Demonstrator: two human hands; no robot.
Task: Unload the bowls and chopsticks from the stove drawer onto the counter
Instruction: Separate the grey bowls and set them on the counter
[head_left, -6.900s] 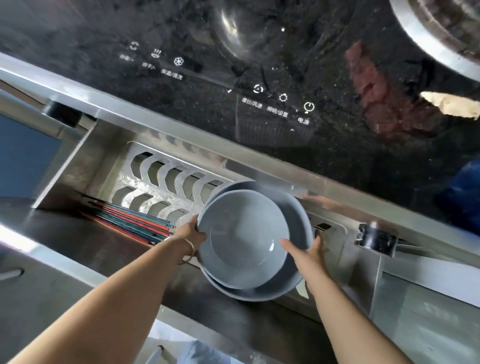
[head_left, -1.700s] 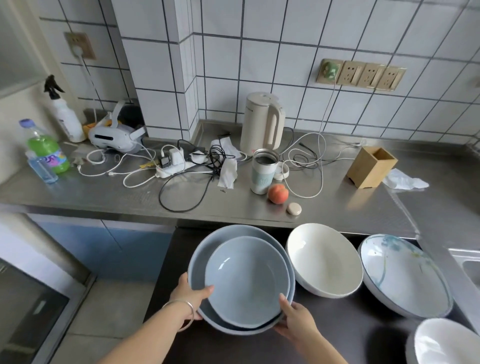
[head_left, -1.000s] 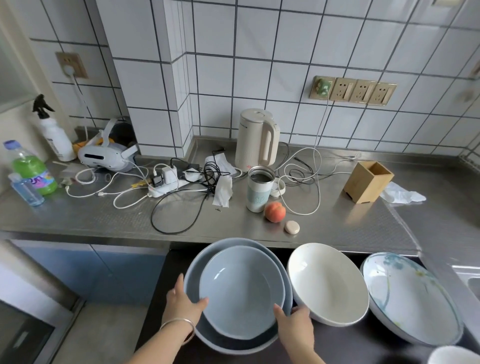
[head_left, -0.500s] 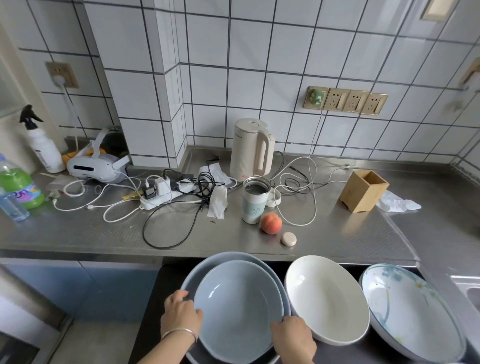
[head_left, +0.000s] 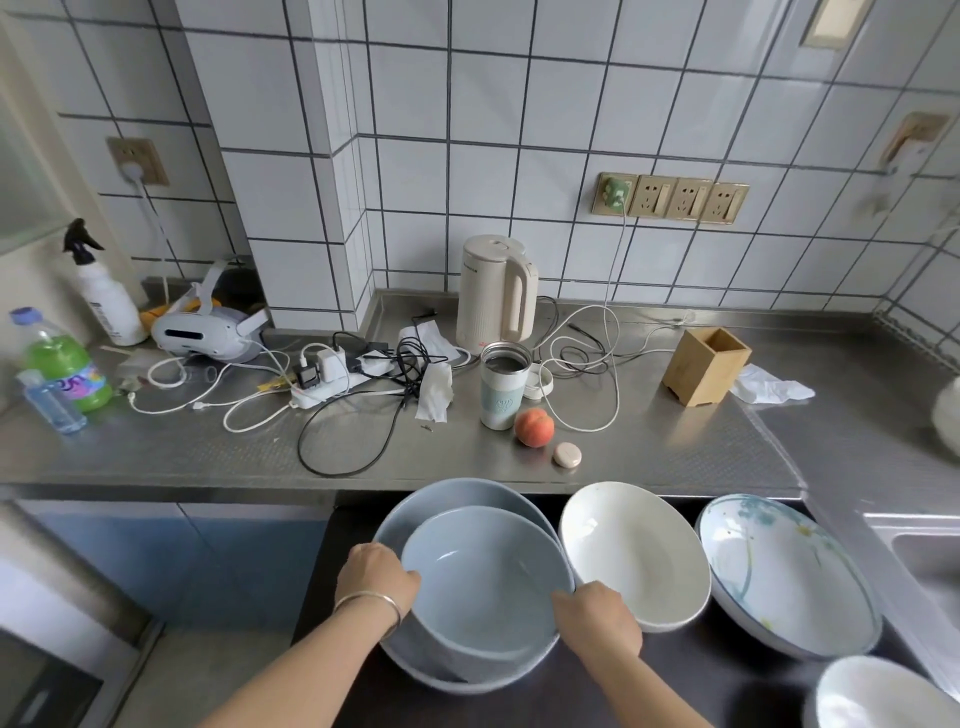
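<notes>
Hands grip the small grey bowl (head_left: 483, 577) nested in the big grey bowl (head_left: 457, 499): left hand (head_left: 375, 576) and right hand (head_left: 597, 613) clenched on its rim. Touching its right, a white bowl (head_left: 631, 551); beyond, a patterned bowl (head_left: 779, 571). Behind stand a peach (head_left: 533, 427) and cup (head_left: 502, 384).

We reach both bare forearms in from the near edge, converging toward the middle. Our left hand (head_left: 375, 574), a thin bangle on its wrist, curls knuckles-up with fingers closed around what it grips. Our right hand (head_left: 597, 613) mirrors it, fingers apparently hooked over too, though their tips are hidden.
</notes>
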